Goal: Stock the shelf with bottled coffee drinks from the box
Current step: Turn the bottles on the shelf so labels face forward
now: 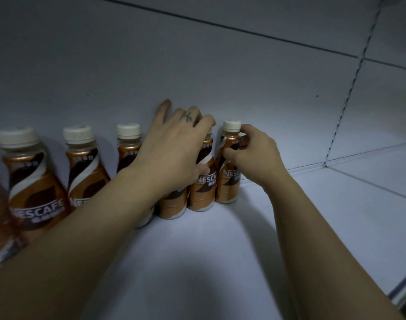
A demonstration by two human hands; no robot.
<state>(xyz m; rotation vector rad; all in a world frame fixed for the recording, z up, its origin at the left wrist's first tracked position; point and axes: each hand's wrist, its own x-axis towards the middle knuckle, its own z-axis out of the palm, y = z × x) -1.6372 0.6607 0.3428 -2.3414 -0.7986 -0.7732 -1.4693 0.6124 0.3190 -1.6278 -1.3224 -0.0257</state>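
Right hand (252,155): fingers pinching the neck of the end bottle (227,167), upright at the row's right end, against the back panel (243,72). Left hand (174,146): fingers draped over the neighbouring bottle (203,188), thumb on its label. Further bottles (36,181) run leftward. Shelf (312,204): bare room right of the row and in front.

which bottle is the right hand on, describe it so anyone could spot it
Start at the white shelf and follow the row of coffee bottles along its back wall to the right end. The last bottle is it: only bare shelf lies beyond, and the right hand pinches its neck.
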